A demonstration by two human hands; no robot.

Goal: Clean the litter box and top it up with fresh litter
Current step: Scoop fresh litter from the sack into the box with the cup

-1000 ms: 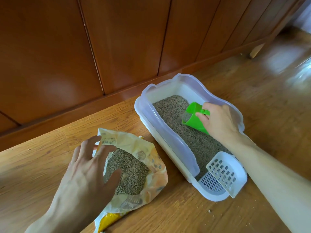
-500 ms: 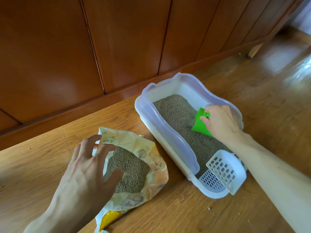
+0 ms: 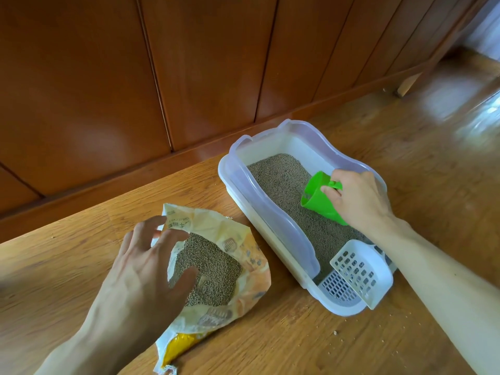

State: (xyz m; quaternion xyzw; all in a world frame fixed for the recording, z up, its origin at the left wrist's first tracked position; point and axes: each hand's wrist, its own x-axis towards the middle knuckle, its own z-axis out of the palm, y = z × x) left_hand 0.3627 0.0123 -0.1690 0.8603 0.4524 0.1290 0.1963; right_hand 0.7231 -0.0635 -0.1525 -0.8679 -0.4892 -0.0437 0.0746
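A white litter box [image 3: 238, 182] with grey-brown litter [image 3: 281, 177] stands on the wooden floor by the wall. My right hand [image 3: 359, 201] grips a green scoop [image 3: 319, 201] over the litter inside the box, its mouth tilted down to the left. A white slotted sifting scoop [image 3: 361, 272] rests at the box's near end. To the left lies an open yellow litter bag [image 3: 243, 247] with litter showing inside. My left hand [image 3: 143, 269] is at the bag's left edge, fingers spread, thumb over the opening.
A brown wood-panelled wall [image 3: 135, 77] with a skirting board runs behind the box. Loose litter grains [image 3: 335, 332] lie scattered on the wooden floor [image 3: 297, 347] near the box's front corner. A furniture leg [image 3: 405, 83] stands at the far right.
My right hand has drawn the green scoop back toward me along the litter, then tipped it so its mouth shows again. The left hand and the bag have stayed in place.
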